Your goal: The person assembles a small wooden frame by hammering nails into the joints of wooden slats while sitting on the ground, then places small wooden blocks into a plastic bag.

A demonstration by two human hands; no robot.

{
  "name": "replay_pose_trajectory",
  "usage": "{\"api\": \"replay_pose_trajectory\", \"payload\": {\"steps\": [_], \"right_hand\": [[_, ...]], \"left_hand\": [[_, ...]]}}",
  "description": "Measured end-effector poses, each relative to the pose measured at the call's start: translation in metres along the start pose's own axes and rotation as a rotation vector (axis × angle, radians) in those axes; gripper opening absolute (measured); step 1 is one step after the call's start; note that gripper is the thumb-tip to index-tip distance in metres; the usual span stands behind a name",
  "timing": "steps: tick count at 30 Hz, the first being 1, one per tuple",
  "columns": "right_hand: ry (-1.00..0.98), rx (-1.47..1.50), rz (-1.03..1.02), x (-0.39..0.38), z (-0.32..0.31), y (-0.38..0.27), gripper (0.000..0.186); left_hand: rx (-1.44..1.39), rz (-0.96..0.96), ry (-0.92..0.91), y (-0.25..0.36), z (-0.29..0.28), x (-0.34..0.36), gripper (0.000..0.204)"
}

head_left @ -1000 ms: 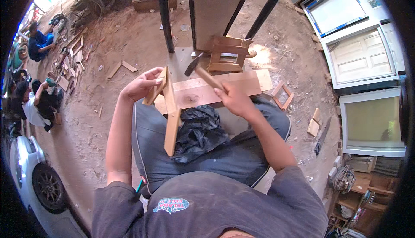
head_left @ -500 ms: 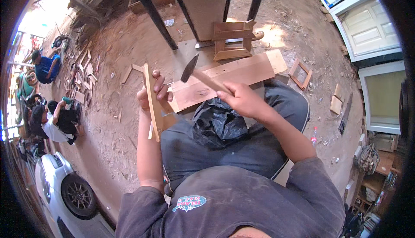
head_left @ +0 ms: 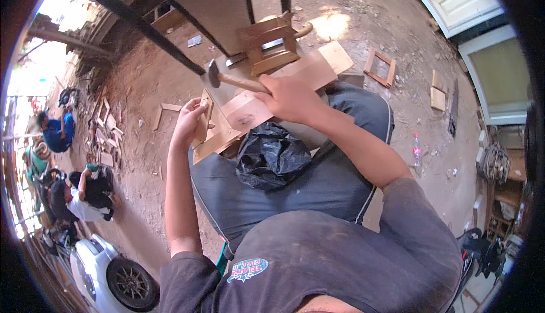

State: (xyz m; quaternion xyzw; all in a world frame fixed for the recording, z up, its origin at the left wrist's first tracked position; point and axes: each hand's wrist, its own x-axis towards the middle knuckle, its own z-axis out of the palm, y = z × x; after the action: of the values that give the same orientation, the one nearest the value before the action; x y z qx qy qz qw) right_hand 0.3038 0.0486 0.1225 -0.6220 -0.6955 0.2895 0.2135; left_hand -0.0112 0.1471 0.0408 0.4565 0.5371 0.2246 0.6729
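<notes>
My right hand [head_left: 288,98] is closed round the wooden handle of a hammer [head_left: 243,83]. The hammer's dark metal head is held up just above a small wooden frame [head_left: 225,133]. My left hand [head_left: 190,121] grips this frame by one of its sides, thumb on top. The frame rests at the left end of a pale wooden plank [head_left: 250,110], which lies across in front of my legs. Part of the frame is hidden behind my fingers. A crumpled black plastic bag [head_left: 272,157] lies in my lap.
Beyond the plank, a brown wooden frame piece [head_left: 269,40] stands by a dark-legged stand [head_left: 139,26]. Another small frame [head_left: 380,67] and a plastic bottle [head_left: 416,149] are on the dirt floor at right. Two people crouch at left, near a white car [head_left: 99,273].
My left hand has brought the frame from upright down onto the plank. My right hand has moved left with the hammer, whose head is now near the frame. The whole view has shifted.
</notes>
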Motion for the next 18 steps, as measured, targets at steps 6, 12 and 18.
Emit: {"api": "replay_pose_trajectory", "payload": {"steps": [6, 12, 18], "right_hand": [[0.013, 0.054, 0.027, -0.005, 0.024, 0.016, 0.033], [0.046, 0.072, 0.058, 0.004, 0.029, 0.023, 0.032], [0.012, -0.018, 0.059, 0.004, 0.040, 0.024, 0.031]], "left_hand": [[0.328, 0.281, 0.264, -0.055, 0.024, 0.029, 0.041], [0.663, 0.472, 0.374, -0.048, 0.047, 0.011, 0.036], [0.919, 0.690, 0.417, -0.052, 0.059, -0.001, 0.037]]}}
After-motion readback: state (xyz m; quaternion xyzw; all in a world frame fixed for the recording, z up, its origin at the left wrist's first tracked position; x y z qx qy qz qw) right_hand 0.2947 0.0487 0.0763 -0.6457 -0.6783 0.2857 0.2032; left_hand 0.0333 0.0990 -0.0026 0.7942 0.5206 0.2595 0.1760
